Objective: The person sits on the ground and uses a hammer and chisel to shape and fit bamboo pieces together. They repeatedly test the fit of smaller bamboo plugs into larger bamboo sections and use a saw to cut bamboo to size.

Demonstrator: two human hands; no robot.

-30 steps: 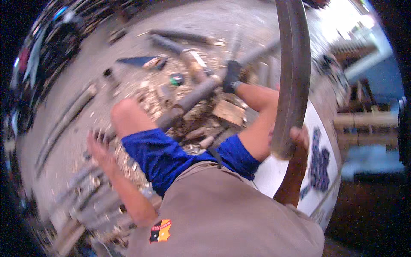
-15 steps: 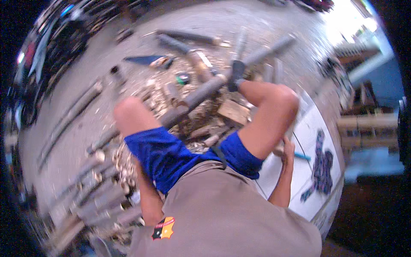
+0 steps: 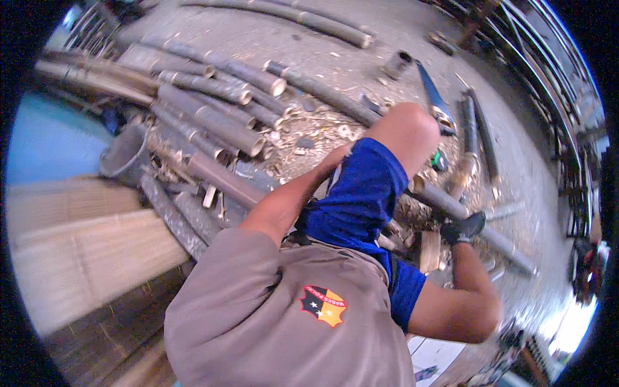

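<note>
My left forearm (image 3: 290, 200) reaches forward beside my blue shorts, and my left hand is hidden behind the raised thigh. Neither my right arm nor my right hand is in the picture. My dark-covered foot (image 3: 463, 227) rests on a long bamboo pole (image 3: 445, 201). Beside that pole lie a squared wooden block (image 3: 429, 251) and a small green-and-black round object (image 3: 439, 161), perhaps a tape measure. Beyond my knee is a handsaw (image 3: 431, 90) with a dark blade. Wood chips (image 3: 309, 132) cover the floor near my left arm.
Many cut bamboo lengths (image 3: 225, 129) lie in a heap at the left. A grey bucket (image 3: 126, 155) stands by flat pale panels (image 3: 97, 251). Longer poles (image 3: 309, 20) rest at the far side. White tiles (image 3: 438, 355) show at the lower right.
The view has swung left, bringing the bamboo heap and bucket nearer the middle. My right hand, earlier at the right beside my leg, has left the picture. My left forearm now shows more.
</note>
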